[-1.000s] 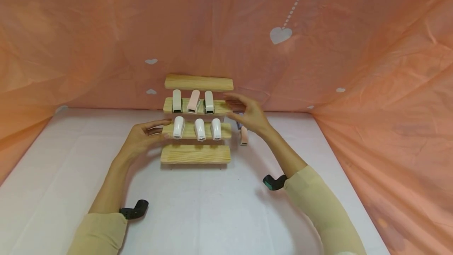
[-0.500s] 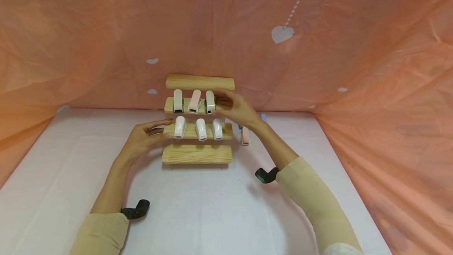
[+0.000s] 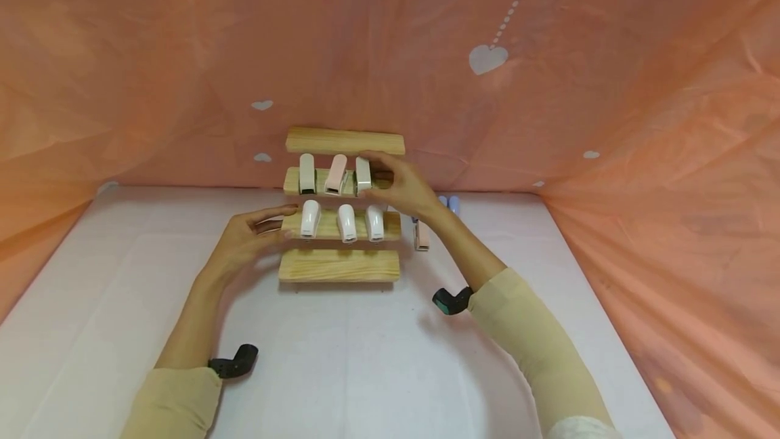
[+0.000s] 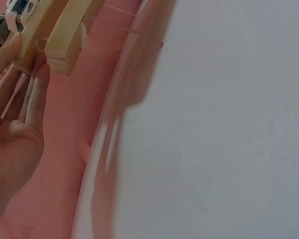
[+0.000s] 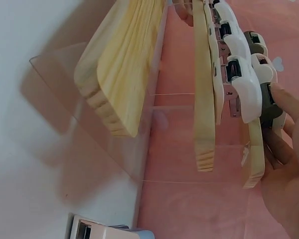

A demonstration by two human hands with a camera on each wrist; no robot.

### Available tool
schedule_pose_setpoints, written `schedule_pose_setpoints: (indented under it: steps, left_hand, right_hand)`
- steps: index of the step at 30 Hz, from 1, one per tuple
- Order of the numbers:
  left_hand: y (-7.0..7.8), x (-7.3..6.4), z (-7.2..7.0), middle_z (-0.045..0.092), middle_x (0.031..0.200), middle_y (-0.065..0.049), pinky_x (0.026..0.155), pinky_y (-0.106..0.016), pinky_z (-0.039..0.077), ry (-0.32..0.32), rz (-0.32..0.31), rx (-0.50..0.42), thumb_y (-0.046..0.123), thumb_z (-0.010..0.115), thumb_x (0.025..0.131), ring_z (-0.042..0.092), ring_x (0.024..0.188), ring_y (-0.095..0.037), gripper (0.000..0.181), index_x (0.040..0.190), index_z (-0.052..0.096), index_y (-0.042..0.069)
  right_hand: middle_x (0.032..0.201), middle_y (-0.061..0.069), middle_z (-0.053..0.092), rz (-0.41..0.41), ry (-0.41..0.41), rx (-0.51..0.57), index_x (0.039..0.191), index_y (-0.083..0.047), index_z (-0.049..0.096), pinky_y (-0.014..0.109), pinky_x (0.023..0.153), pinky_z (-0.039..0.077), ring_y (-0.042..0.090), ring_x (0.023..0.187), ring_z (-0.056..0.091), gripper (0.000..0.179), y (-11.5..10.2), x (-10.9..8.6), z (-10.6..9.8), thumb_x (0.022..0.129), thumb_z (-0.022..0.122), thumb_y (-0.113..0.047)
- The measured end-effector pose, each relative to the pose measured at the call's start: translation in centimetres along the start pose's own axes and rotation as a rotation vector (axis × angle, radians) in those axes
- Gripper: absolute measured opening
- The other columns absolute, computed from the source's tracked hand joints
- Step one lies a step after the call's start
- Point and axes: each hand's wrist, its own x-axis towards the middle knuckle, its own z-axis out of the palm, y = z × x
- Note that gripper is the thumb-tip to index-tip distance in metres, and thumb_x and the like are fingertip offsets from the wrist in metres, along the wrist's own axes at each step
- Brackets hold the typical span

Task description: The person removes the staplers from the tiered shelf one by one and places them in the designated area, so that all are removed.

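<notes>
A tiered wooden shelf with clear side panels stands at the back of the table. Three white staplers, the middle one among them, line its second tier from the bottom. One tier higher sit a pale stapler, a pink stapler and a grey-and-white stapler at the right. My right hand pinches this right one, thumb against its near end and fingers behind. My left hand holds the left end of the white staplers' plank, thumb along its edge, fingers behind.
Right of the shelf a pink stapler lies on the white-covered table. Two lavender rounded ends show behind my right wrist. An orange cloth with white hearts hangs at the back and sides.
My right hand has moved left from the shelf's right end onto the grey-and-white stapler, uncovering the lavender things behind. The left hand keeps its place on the plank.
</notes>
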Motion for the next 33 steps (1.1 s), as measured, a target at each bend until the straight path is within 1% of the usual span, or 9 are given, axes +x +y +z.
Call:
schedule_pose_setpoints:
  steps: [2, 8, 13, 16, 18, 21, 23, 26, 33]
  left_hand:
    - [0.1, 0.0, 0.0, 0.06, 0.137, -0.007, 0.093, -0.016, 0.049, -0.003, -0.008, 0.0, 0.02, 0.078, 0.089, 0.058, 0.116, -0.013, 0.055, 0.138, 0.059, 0.004]
    - [0.2, 0.1, 0.1, 0.057, 0.14, -0.012, 0.095, -0.016, 0.047, -0.008, -0.019, 0.008, 0.02, 0.077, 0.089, 0.053, 0.123, -0.023, 0.055, 0.138, 0.058, 0.005]
    - [-0.2, 0.1, 0.1, 0.06, 0.138, -0.007, 0.095, -0.016, 0.047, -0.007, -0.005, -0.002, 0.019, 0.078, 0.088, 0.055, 0.12, -0.016, 0.055, 0.138, 0.059, 0.004]
    - [-0.3, 0.2, 0.1, 0.061, 0.137, -0.004, 0.095, -0.016, 0.047, -0.005, 0.001, -0.003, 0.02, 0.078, 0.088, 0.056, 0.119, -0.013, 0.055, 0.137, 0.059, 0.004]
    - [-0.3, 0.2, 0.1, 0.06, 0.137, -0.005, 0.095, -0.016, 0.047, -0.007, 0.009, 0.008, 0.02, 0.078, 0.088, 0.056, 0.119, -0.012, 0.055, 0.137, 0.059, 0.005]
    - [-0.4, 0.3, 0.0, 0.059, 0.139, -0.01, 0.095, -0.016, 0.047, -0.012, 0.014, 0.009, 0.02, 0.077, 0.089, 0.056, 0.117, -0.012, 0.054, 0.137, 0.059, 0.003]
    - [-0.4, 0.3, 0.0, 0.058, 0.139, -0.013, 0.095, -0.016, 0.048, -0.016, 0.015, 0.005, 0.02, 0.076, 0.09, 0.057, 0.116, -0.011, 0.053, 0.137, 0.059, 0.002]
    - [-0.3, 0.3, 0.1, 0.058, 0.138, -0.014, 0.094, -0.017, 0.049, -0.012, 0.01, -0.011, 0.018, 0.076, 0.09, 0.058, 0.114, -0.009, 0.052, 0.136, 0.059, 0.001]
    - [-0.2, 0.0, 0.2, 0.061, 0.135, -0.006, 0.091, -0.018, 0.051, -0.01, 0.007, -0.034, 0.015, 0.075, 0.091, 0.06, 0.111, -0.008, 0.051, 0.137, 0.059, 0.001]
  right_hand:
    - [0.14, 0.013, 0.055, 0.003, 0.007, 0.012, 0.144, -0.005, 0.05, 0.036, 0.104, 0.047, 0.024, 0.124, 0.056, 0.068, 0.1, -0.1, -0.1, 0.084, 0.081, -0.008]
    - [0.14, 0.005, 0.057, 0.005, 0.051, -0.046, 0.143, -0.01, 0.054, 0.032, 0.102, 0.047, 0.017, 0.123, 0.057, 0.067, 0.2, -0.8, -0.5, 0.083, 0.083, -0.014]
    - [0.136, 0.011, 0.059, 0.007, 0.054, 0.037, 0.142, -0.007, 0.053, 0.039, 0.1, 0.05, 0.023, 0.115, 0.06, 0.067, 0.5, -1.4, -1.1, 0.082, 0.082, -0.008]
    - [0.135, 0.012, 0.058, 0.026, 0.057, 0.058, 0.143, -0.007, 0.052, 0.043, 0.101, 0.048, 0.025, 0.117, 0.059, 0.067, 0.8, -1.9, -1.6, 0.083, 0.081, -0.006]
    - [0.135, 0.014, 0.058, 0.042, 0.059, 0.056, 0.144, -0.007, 0.051, 0.044, 0.101, 0.049, 0.027, 0.119, 0.058, 0.067, 0.9, -2.3, -1.9, 0.083, 0.08, -0.005]
    - [0.134, 0.015, 0.058, 0.053, 0.065, 0.022, 0.144, -0.006, 0.05, 0.045, 0.1, 0.05, 0.028, 0.121, 0.058, 0.068, 1.2, -2.8, -2.5, 0.083, 0.08, -0.004]
    - [0.132, 0.015, 0.059, 0.057, 0.074, -0.013, 0.143, -0.006, 0.051, 0.045, 0.099, 0.051, 0.028, 0.12, 0.059, 0.067, 1.4, -3.1, -2.8, 0.083, 0.08, -0.005]
    - [0.13, 0.015, 0.061, 0.053, 0.086, -0.026, 0.142, -0.006, 0.053, 0.043, 0.098, 0.052, 0.029, 0.117, 0.061, 0.066, 1.7, -3.6, -3.3, 0.083, 0.081, -0.005]
    - [0.129, 0.018, 0.06, 0.055, 0.086, 0.037, 0.144, -0.008, 0.051, 0.038, 0.093, 0.055, 0.03, 0.115, 0.061, 0.067, 2.2, -4.6, -4.2, 0.083, 0.079, -0.001]
